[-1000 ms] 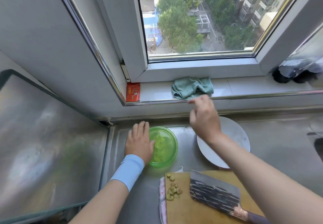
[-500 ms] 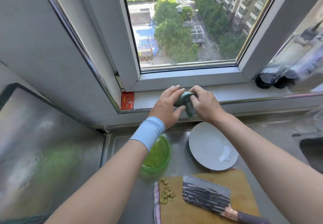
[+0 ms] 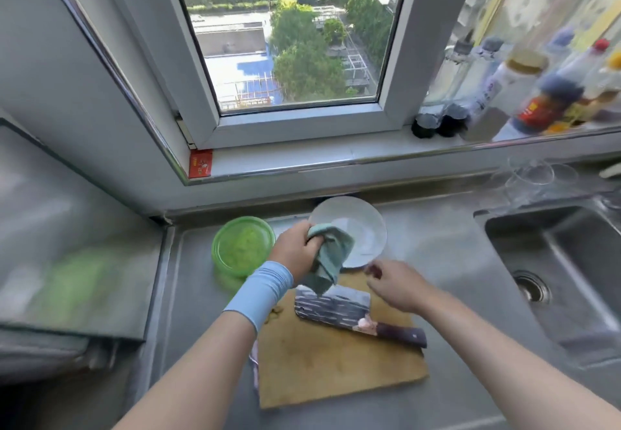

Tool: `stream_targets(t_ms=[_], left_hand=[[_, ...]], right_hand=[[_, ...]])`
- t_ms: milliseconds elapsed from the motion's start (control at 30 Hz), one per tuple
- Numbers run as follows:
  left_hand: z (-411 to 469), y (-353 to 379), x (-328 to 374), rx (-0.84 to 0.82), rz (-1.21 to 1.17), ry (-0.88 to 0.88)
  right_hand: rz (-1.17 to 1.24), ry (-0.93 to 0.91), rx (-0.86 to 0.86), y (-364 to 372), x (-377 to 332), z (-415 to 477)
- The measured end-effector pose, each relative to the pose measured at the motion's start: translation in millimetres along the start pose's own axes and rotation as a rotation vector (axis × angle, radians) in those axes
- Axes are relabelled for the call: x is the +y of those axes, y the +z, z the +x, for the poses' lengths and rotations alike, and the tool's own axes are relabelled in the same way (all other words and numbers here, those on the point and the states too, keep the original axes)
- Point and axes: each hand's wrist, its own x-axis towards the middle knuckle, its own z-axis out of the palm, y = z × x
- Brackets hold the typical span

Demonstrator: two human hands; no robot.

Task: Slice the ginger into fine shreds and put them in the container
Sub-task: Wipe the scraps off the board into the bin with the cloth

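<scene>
1. Steel worktop [image 3: 437, 261]: carries the cutting board [image 3: 336, 369], the ref. point for all pos. below.
2. Sink [image 3: 571, 295]: well to the right of the board. No hazard noted.
3. White plate [image 3: 363, 228]: just beyond the board's far edge. Risk: a wipe w/ the cloth could push it toward the wall.
4. Green container [image 3: 242, 245]: beyond the board's far-left corner. Contents blurred, cannot tell. Risk: L forearm passes close by and could nudge it.
5. Cleaver [image 3: 332, 305]: flat on the board's far half, handle pointing off the right side. Risk: main hazard. The cloth's tail hangs right over the blade, so a snag could drag the cleaver. R forearm also crosses above the handle.
6. Cloth [image 3: 331, 258]: above the board's far edge, bunched.
7. Left hand [image 3: 295, 251]: fingers curled round the cloth, gripping it.
8. Right hand [image 3: 393, 283]: over the board's far-right corner, fingers loosely bent, nothing held. Blurred.
9. Ginger [image 3: 275, 312]: few small pcs at the board's left edge, mostly hidden by the L sleeve. Risk: the sleeve may sweep them onto the worktop. Judged not yet shredded or moved to the container.
</scene>
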Motion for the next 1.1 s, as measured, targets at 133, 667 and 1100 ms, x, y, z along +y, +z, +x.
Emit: stream_targets(t_ms=[133, 667, 1100], left_hand=[[-40, 18, 6, 0.127, -0.189, -0.166], [-129, 16, 38, 0.452, -0.313, 0.034], [-149, 82, 34, -0.144, 0.363, 0.733]], right_hand=[[-0.369, 0.018, -0.159, 50, 53, -32], [0.748, 0.288, -0.077, 20, 20, -140], [1.111, 0.435, -0.129, 13, -15, -208]])
